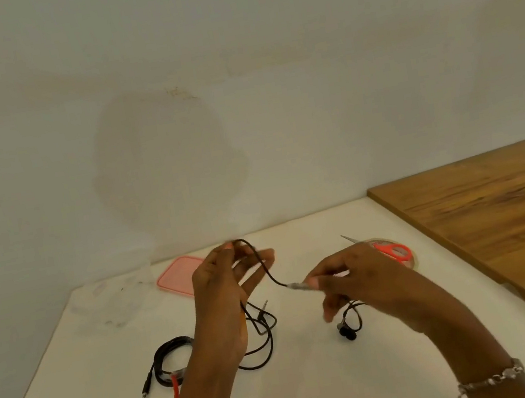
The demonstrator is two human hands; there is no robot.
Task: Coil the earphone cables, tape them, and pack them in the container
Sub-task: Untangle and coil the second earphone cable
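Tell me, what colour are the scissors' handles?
Orange-red: the scissors show best in the head view, just beyond the right hand.

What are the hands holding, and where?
One black earphone cable: the left hand holds a loop at its fingertips, and the right hand pinches its small grey inline piece.

Your white table (321, 390) held a pink lid (178, 275) near its back edge. Left of the lid stood a clear container (113, 293). Nearer you than the lid lay a coiled black cable (169, 356) and slack from a loose earphone cable (267, 347). Right of the lid sat a tape roll (413, 262).
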